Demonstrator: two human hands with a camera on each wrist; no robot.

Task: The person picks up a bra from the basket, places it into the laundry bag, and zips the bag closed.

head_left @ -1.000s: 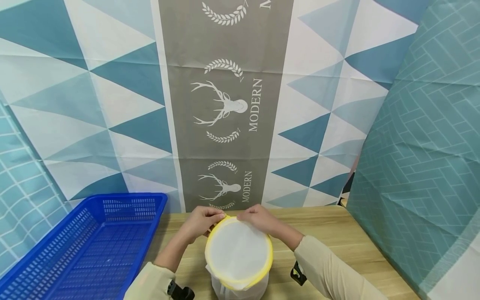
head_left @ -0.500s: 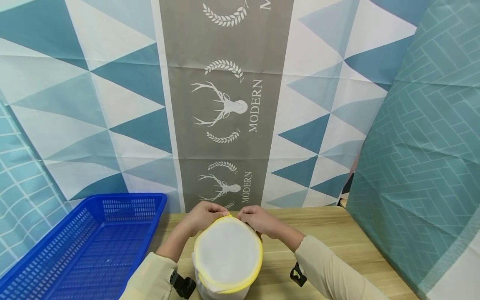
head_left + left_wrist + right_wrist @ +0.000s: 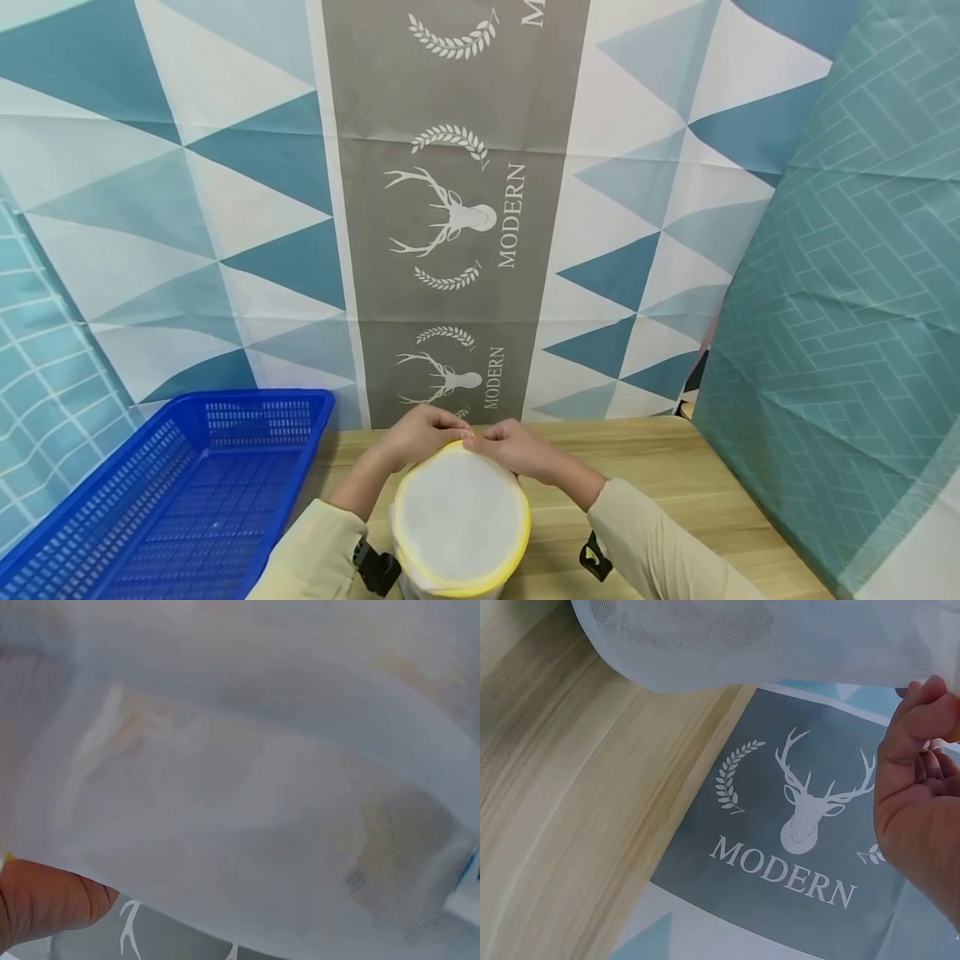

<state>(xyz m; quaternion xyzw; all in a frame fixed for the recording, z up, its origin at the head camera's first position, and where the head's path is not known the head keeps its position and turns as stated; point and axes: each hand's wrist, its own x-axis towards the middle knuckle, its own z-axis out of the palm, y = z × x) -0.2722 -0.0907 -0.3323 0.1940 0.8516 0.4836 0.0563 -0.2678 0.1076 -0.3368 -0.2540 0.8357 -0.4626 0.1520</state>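
Observation:
A white mesh laundry bag (image 3: 461, 517) with a yellow round rim stands upright near the table's front, its flat round end facing up. At the far side of that rim, my left hand (image 3: 423, 437) pinches the yellow edge between thumb and fingers. My right hand (image 3: 517, 452) pinches the same edge just beside it, the fingertips nearly meeting. Sheer white mesh (image 3: 225, 787) fills most of the left wrist view, with part of my left hand (image 3: 52, 904) at lower left. In the right wrist view, curled fingers of my right hand (image 3: 922, 757) are at the bag's edge.
A blue plastic basket (image 3: 300, 492) with perforated walls sits on the left. The wooden table (image 3: 637, 517) extends to the right of the bag. Behind it hangs a patterned cloth (image 3: 450, 208), and a teal cloth (image 3: 840, 333) hangs on the right.
The bag has shifted left and a little nearer, its rim turned. My right fingertips drew away from the left ones along the rim, then came back close to them. The left hand moved slightly right.

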